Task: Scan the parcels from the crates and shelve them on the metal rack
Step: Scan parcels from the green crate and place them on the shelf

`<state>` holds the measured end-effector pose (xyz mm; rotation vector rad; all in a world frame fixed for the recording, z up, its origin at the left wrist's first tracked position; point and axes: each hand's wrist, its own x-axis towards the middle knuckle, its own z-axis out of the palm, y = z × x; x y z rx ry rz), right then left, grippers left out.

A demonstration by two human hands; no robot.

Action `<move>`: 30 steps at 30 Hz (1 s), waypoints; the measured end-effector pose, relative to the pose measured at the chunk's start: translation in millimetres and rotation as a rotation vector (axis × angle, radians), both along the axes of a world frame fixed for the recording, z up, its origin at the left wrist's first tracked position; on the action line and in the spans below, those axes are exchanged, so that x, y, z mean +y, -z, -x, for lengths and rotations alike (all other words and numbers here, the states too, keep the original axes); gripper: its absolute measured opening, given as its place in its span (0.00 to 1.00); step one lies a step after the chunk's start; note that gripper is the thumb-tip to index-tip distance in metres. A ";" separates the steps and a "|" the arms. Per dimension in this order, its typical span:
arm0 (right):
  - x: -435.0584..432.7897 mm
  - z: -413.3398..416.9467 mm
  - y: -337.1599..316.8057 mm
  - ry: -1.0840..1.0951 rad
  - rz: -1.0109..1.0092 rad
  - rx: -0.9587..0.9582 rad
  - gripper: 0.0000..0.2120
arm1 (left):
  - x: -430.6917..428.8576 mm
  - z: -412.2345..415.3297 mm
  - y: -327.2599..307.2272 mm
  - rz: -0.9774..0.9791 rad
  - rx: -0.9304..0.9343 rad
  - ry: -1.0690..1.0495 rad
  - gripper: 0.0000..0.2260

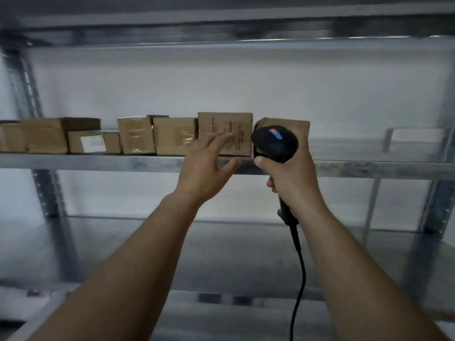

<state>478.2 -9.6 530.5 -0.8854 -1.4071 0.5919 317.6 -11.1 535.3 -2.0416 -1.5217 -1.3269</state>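
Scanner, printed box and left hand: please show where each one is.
scanner (275, 142), head view, top of its black head
printed box (225, 124), head view, upper front face
left hand (204, 168), head view, back of hand

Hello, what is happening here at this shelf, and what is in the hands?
A person is shelving cardboard parcels on a metal rack. The right hand grips a black corded barcode scanner. The left hand is open, its fingers spread in front of the printed box in the row. Whether it touches the box is unclear.
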 end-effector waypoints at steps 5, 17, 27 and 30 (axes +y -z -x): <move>-21.2 59.5 50.2 -0.124 0.087 -0.009 0.41 | -33.3 41.5 56.1 0.057 -0.156 -0.128 0.25; -94.6 236.5 110.6 -0.427 0.175 -0.050 0.43 | -154.2 219.0 134.5 0.120 -0.402 -0.442 0.25; -199.0 440.7 123.1 -0.708 0.171 -0.081 0.44 | -292.2 400.8 145.9 0.101 -0.433 -0.702 0.26; -232.7 495.7 132.3 -0.773 0.163 -0.076 0.44 | -333.1 446.1 150.6 0.093 -0.428 -0.760 0.27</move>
